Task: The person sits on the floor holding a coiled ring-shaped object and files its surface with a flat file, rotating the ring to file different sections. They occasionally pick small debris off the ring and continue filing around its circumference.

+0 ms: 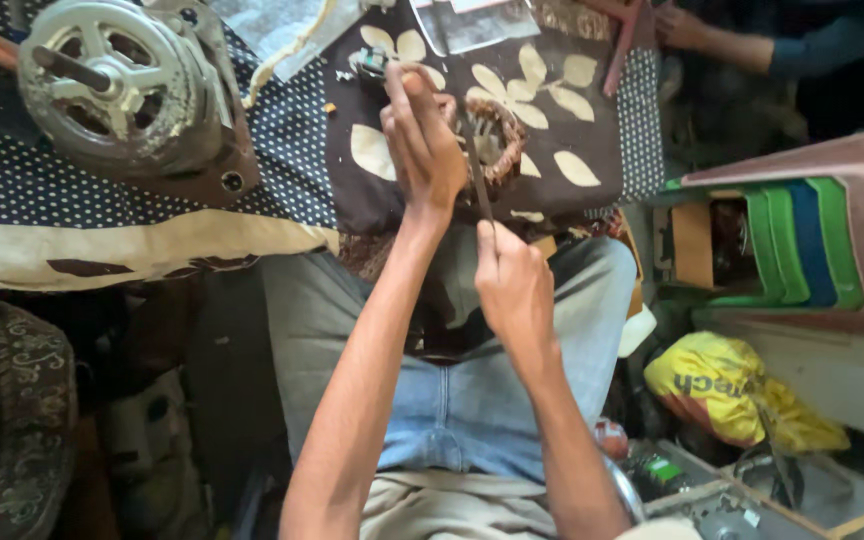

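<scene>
Copper-wound ring coil (497, 140) sits on the leaf-print cloth, gripped by your left hand (422, 150). Right hand (514, 285), at 6 o'clock, is closed on a thin dark rod (479, 180) whose long axis runs 12–6 into the coil.

I saw a dark cloth (592, 120) with cream leaves, a grey motor (122, 85), blue jeans (472, 400), a yellow bag (722, 385).

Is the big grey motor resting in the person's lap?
No: the grey motor sits on the dotted cloth at upper left, apart from the lap and both hands.
</scene>
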### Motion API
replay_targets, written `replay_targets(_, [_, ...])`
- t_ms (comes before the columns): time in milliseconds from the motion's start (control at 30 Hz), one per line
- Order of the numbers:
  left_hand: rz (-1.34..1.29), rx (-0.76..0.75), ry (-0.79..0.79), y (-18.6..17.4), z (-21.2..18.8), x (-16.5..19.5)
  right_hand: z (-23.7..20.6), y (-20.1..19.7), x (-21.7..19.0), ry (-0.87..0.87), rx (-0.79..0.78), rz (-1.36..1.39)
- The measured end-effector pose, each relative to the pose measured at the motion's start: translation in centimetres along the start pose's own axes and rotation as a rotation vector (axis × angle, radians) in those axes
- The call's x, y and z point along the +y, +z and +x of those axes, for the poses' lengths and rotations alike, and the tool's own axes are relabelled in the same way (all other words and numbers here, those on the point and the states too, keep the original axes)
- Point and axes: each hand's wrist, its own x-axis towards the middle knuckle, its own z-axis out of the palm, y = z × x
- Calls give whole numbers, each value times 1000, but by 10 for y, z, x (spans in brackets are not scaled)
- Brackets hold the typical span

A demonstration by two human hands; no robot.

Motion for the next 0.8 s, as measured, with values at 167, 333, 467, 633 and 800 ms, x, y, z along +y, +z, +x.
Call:
replay_targets(167, [263, 15, 408, -3, -4, -12, 6, 3, -1, -104, 19, -47])
replay_targets(333, [-21, -58, 3, 3, -9, -26, 4, 1, 1, -1, 27, -42])
replay_targets(467, [459, 120, 613, 7, -12, -45, 5, 4, 3, -63, 24, -48])
replay_targets(633, [251, 53, 262, 13, -14, -56, 5, 4, 4, -22, 18, -26])
replay_targets(800, [231, 27, 348, 10, -12, -47, 8, 3, 2, -52, 7, -55])
